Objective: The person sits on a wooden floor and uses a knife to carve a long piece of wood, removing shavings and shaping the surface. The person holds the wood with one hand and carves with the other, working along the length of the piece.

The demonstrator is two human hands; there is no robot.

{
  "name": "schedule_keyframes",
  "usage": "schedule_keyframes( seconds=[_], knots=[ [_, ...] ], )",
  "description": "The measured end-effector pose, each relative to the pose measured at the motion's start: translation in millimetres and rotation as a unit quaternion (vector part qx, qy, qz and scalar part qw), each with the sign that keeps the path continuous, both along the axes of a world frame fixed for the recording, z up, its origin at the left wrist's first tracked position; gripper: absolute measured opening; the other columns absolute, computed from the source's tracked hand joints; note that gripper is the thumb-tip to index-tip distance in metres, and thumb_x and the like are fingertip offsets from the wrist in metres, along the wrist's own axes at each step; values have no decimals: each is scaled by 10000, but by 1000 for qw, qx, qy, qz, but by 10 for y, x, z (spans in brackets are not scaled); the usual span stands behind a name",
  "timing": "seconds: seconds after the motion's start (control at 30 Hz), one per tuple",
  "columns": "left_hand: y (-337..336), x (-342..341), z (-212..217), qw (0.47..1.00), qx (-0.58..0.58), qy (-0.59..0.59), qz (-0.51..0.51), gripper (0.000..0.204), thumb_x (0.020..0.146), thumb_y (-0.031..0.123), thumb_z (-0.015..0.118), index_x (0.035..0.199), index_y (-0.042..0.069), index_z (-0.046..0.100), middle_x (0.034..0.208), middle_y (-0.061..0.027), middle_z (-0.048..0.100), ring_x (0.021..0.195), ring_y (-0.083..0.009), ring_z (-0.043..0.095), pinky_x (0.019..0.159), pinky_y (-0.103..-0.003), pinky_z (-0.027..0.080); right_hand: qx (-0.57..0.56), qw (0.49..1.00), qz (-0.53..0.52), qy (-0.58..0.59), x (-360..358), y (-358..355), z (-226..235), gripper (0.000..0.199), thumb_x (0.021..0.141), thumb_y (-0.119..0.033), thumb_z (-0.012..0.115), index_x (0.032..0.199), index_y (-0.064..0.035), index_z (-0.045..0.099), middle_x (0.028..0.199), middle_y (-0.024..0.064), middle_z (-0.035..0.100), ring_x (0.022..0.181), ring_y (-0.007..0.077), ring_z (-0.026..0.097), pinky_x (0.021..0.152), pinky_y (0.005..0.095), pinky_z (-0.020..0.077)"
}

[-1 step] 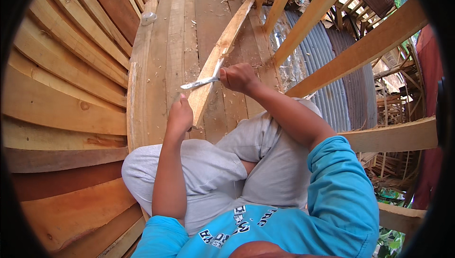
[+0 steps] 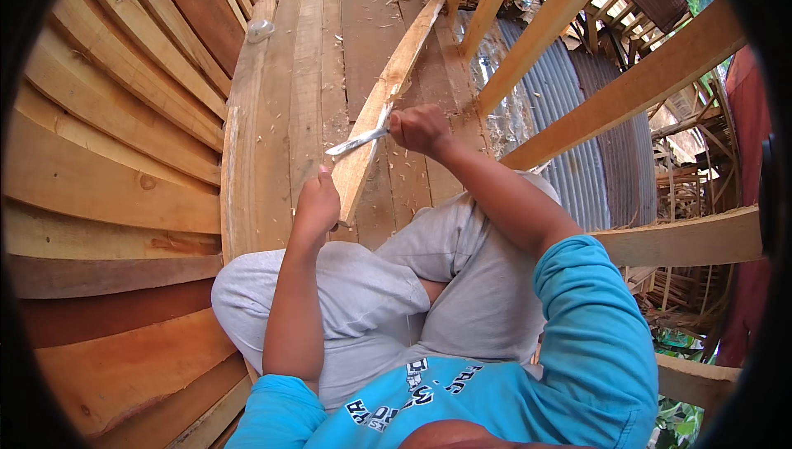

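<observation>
A long, pale wooden plank (image 2: 402, 61) slants from near my lap to the far right, its far end by the railing posts. At its near end, my left hand (image 2: 317, 205) is closed on the left edge, thumb pointing up; its fingertips are hidden underneath. My right hand (image 2: 421, 129) is wrapped round the handle of a knife (image 2: 356, 144), hiding most of that handle. The light metal blade lies across the plank, its tip pointing left, just above my left thumb. Along the plank's right edge runs a freshly cut, whitish strip.
I sit cross-legged on a board floor (image 2: 309, 61) scattered with wood shavings. A small clear plastic object (image 2: 260, 30) lies by the left wall of wooden boards (image 2: 124, 193). Slanting wooden posts (image 2: 549, 32) stand on the right, with corrugated metal sheets (image 2: 557, 102) beyond them.
The knife and my right hand have shifted slightly right and towards the far side. My left hand and the plank's near end have moved a little to the right.
</observation>
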State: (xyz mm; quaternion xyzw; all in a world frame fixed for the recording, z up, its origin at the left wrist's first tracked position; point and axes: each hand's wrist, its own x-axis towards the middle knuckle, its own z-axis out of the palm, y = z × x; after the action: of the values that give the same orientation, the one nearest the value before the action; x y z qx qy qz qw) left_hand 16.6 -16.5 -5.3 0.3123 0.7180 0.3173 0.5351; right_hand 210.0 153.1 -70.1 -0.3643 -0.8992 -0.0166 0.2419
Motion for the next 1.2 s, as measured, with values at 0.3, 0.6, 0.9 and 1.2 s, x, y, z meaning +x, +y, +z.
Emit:
schedule_keyframes(
  seconds=[0.3,0.6,0.9,1.2],
  knots=[
    [-62,37,-13,999,2,18,-33,637,1061,441,241,888,-72,577,669,-105,554,503,-206,540,462,-367,476,8,994,-104,21,182,207,-63,426,971,-288,434,623,-112,606,541,150,607,500,353,630,517,489,515],
    [-30,-21,53,996,-2,77,-32,628,1062,448,245,931,-66,581,726,-121,571,623,-201,580,526,-360,468,23,972,-234,21,30,201,-93,441,967,-285,463,578,-141,612,511,118,600,437,329,608,442,449,486],
    [-19,-186,-42,998,-35,-42,25,593,1058,457,247,1038,-31,583,772,-115,609,568,-217,604,486,-355,467,-82,990,-115,9,-57,-40,158,362,985,-317,487,773,-61,630,645,192,644,590,398,641,547,506,489],
    [37,-220,-30,997,-34,-64,-2,560,1052,476,267,1159,3,547,806,-93,614,584,-187,624,453,-293,450,-151,982,-109,-20,15,-3,283,285,952,-304,551,850,-42,603,711,221,649,665,423,642,633,530,475]
  ],
)
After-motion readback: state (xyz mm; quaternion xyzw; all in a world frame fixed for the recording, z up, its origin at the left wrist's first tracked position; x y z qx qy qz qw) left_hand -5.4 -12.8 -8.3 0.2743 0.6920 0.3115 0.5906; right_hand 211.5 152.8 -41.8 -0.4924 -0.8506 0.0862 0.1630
